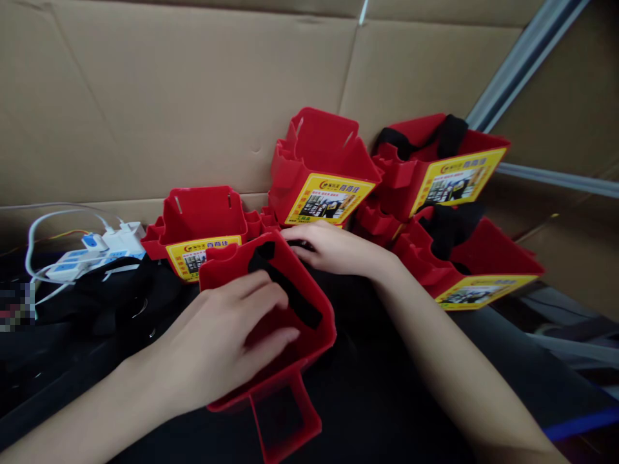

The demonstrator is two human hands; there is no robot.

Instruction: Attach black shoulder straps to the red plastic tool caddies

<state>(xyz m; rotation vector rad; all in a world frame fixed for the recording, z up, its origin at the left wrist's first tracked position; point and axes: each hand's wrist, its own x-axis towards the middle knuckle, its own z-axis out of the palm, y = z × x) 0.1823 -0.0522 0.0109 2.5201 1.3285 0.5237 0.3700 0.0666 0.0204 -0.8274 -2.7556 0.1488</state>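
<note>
A red plastic tool box (316, 290) stands tilted in front of me, its mouth facing up toward me and a square loop sticking out at its near side. A black strap (294, 296) runs along the inside of its far wall. My left hand (242, 322) reaches over the mouth, fingers bent near the strap and thumb apart from them. At the box's far side is my right hand (319, 245), fingers curled by the rim with something dark under them. Its fingertips are partly hidden, so what they grip cannot be made out.
More red boxes with yellow labels stand behind: one on the left (207, 216), one in the middle (329, 151), and strapped ones on the right (503, 245). A white power strip (97, 254) with cables and black straps (130, 296) lies left. A cardboard wall (193, 96) closes the back.
</note>
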